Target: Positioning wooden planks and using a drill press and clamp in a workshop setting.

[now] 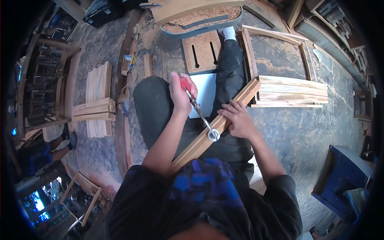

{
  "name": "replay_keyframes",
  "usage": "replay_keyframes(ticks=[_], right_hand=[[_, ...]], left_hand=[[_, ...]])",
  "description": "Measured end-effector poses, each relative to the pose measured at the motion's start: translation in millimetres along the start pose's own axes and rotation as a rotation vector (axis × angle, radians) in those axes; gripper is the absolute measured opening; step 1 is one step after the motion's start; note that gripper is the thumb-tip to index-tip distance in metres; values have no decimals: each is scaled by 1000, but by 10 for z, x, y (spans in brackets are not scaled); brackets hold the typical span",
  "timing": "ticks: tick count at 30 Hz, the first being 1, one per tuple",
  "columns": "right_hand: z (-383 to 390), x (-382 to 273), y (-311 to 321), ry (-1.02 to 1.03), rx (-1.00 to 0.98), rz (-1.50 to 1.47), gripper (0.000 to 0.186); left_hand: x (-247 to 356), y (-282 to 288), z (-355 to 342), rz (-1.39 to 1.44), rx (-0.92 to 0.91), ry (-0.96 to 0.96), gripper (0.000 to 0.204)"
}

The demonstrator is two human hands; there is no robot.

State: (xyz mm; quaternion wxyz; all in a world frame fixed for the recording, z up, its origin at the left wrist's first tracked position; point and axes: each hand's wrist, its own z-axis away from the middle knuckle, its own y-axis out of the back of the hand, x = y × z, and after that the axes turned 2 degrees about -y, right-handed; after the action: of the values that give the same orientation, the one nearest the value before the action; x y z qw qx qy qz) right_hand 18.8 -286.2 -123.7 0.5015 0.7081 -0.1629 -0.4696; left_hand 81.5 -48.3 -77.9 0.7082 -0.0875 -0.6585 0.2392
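Note:
A pale wooden bar (196,147) lies slantwise across my lap, with a lengthwise line along its upper side. My left hand (182,94) is closed round the red handle of a metal tool (197,106). The tool's thin shaft slants down to a round, shiny end over the bar; its exact kind is unclear, and I cannot tell whether that end touches the wood. My right hand (239,120) holds the bar further up, fingers laid over its top and thumb hidden. The bar's lower end is hidden by my left forearm and shirt.
Wooden slats lie stacked at left (98,90) and in a row at right (294,90), beside a wooden frame (276,33). Ahead are a slotted board (205,50) and a sawdust-filled, curved-rim piece (204,24). A blue box-like object (340,172) stands at lower right.

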Motion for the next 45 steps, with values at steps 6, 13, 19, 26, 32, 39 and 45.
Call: replay_keyframes(ticks=[6,13,19,26,32,39,45], right_hand=[[-214,71,154,107,-260,122,36],[64,26,662,157,-200,76,32],[453,458,1104,132,172,287,23],[486,1001,1427,92,578,494,26],[320,1291,1578,61,781,576,30],[-139,1522,1527,-321,387,625,44],[-826,1289,1251,-41,217,548,54]], left_hand=[[73,-63,-673,-338,-178,50,57],[-718,-71,-887,-1348,-343,-69,49],[-995,-167,-723,-1362,-705,117,56],[170,-762,21,-1116,-1228,364,75],[690,-725,93,-1604,-938,31,62],[291,-743,-304,-1609,-807,-247,52],[-281,-889,-908,-1658,-754,-321,50]])
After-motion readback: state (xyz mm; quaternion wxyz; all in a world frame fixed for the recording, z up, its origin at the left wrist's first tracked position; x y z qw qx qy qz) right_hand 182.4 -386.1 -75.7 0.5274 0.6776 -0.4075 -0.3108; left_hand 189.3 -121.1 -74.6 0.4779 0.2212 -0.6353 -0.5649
